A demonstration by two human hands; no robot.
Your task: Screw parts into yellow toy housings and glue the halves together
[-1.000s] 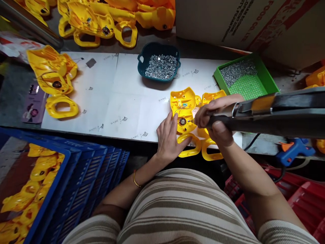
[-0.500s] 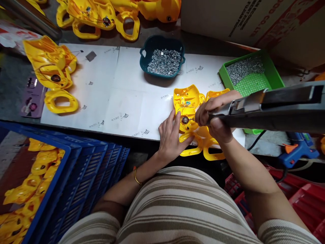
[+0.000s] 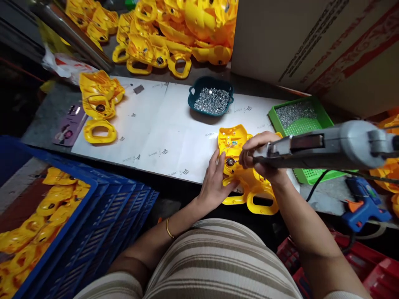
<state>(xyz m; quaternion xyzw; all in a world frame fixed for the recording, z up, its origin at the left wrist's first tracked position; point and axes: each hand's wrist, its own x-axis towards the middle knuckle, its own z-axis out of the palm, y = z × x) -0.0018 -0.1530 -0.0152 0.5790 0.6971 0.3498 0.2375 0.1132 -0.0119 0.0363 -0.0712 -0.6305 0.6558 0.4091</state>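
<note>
My left hand (image 3: 215, 178) holds the left edge of a yellow plastic housing half (image 3: 232, 135) on the white sheet, thumb by its loop handle. Thin wires, a small green circuit board (image 3: 234, 143) and a round speaker (image 3: 230, 162) sit inside that half. Wrapped around a grey electric screwdriver (image 3: 302, 145), my right hand (image 3: 264, 155) is just right of the speaker. The tool's tip points leftward toward the speaker's edge; whether it touches a screw I cannot tell. A second yellow half (image 3: 263, 201) lies alongside, partly hidden under my right hand.
Screws fill a dark teal basket (image 3: 210, 112) and part of a green tray (image 3: 324, 112). Another wired yellow housing (image 3: 99, 97) lies left, near a purple case (image 3: 68, 124). A blue glue gun (image 3: 366, 203) is at right, a blue crate (image 3: 93, 207) at lower left. A cardboard box (image 3: 264, 45) stands behind.
The view has shifted, showing more of the back pile and the screwdriver's rear end. My hands keep nearly the same places at the housing; the right-hand half sits slightly differently.
</note>
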